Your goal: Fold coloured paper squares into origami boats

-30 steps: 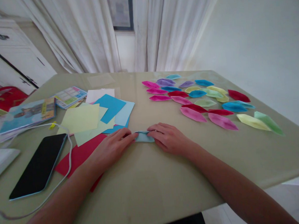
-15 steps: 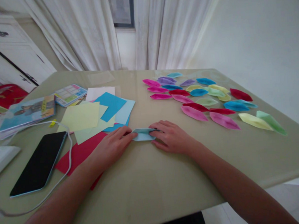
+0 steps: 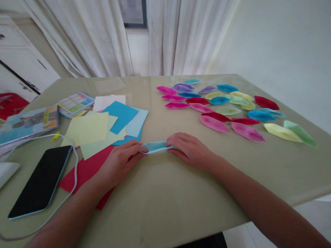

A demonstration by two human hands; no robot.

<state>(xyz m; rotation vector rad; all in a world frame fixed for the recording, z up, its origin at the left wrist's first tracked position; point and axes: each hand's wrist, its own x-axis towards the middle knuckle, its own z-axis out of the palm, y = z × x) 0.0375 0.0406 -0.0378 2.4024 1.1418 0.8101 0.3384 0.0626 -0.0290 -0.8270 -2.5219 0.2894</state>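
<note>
Paper sheets point(image 3: 88, 128) lie left on the table point(image 3: 169, 197), a smartphone point(image 3: 42, 182) nearer the front — origami pieces point(image 3: 228, 110) lie right, one folded paper point(image 3: 155, 146) between; curtains point(image 3: 97, 35) hang behind.

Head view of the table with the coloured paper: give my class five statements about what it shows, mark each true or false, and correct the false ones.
1. The left hand and right hand both hold the light blue folded paper. True.
2. The phone lies to the right of the right hand. False: it lies to the left of the left hand.
3. The white cable crosses the red paper. True.
4. The folded pieces on the right are all pink. False: red, blue, yellow, green and purple ones are there too.
5. Curtains hang beyond the far edge of the table. True.
</note>
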